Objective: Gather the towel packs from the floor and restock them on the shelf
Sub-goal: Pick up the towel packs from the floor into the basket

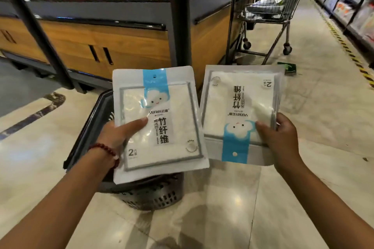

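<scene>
Two white towel packs with a blue stripe and a cloud face are held up in front of me. My left hand (119, 133) pinches the left towel pack (170, 107), which is upright, thumb across its front. The right towel pack (232, 99) is upside down; my right hand (281, 137) grips its lower right corner, thumb on the front. It looks like a stack of more than one pack. Both packs hover above the floor, the left one over a dark basket.
A dark plastic shopping basket (93, 127) stands on the tiled floor beneath the left pack. A wood-and-metal display unit (101, 42) with mesh bins is ahead. A wire shopping cart (269, 12) stands at the back right, shelves (352, 2) line the right aisle, and a small green packet (288, 67) lies on the floor.
</scene>
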{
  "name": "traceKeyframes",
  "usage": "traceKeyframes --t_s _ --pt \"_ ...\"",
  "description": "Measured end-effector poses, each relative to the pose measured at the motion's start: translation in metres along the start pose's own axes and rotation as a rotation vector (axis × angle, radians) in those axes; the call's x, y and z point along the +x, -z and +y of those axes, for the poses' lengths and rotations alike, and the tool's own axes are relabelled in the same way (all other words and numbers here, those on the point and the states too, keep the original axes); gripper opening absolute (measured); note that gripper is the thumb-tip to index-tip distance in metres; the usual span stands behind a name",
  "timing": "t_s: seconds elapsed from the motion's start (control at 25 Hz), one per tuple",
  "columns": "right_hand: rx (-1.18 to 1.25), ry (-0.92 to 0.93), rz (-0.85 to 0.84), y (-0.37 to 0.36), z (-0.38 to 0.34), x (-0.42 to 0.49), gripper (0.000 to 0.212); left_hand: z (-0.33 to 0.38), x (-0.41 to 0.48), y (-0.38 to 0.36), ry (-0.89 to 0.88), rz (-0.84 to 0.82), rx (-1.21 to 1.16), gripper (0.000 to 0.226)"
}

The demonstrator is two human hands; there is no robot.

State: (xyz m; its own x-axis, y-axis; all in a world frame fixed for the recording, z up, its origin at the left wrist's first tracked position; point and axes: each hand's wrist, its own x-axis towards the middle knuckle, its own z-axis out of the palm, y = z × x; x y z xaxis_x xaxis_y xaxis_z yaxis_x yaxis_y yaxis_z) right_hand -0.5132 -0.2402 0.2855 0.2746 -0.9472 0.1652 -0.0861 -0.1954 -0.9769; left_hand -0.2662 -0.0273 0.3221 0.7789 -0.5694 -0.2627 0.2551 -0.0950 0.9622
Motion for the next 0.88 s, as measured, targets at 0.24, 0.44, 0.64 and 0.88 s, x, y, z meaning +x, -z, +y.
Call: traceKeyframes --t_s 0.24,0.44,0.64,0.88 --pt "-0.068 -0.006 -0.172 -0.087 -0.013 0.021 0.012 0.006 0.056 0.058 0.022 0.183 -0.039 0.048" --pt "-0.234 -0.038 -0.182 -0.156 -0.007 0.042 0.008 -0.023 0.106 0.09 0.171 0.284 0.03 0.023" --pt "-0.457 -0.131 -0.172 -0.202 -0.016 0.043 0.012 -0.033 0.138 0.103 0.334 0.335 0.122 0.022" --pt "-0.642 -0.323 -0.196 -0.245 -0.022 0.05 0.019 -0.022 0.2 0.108 0.515 0.351 0.25 0.054"
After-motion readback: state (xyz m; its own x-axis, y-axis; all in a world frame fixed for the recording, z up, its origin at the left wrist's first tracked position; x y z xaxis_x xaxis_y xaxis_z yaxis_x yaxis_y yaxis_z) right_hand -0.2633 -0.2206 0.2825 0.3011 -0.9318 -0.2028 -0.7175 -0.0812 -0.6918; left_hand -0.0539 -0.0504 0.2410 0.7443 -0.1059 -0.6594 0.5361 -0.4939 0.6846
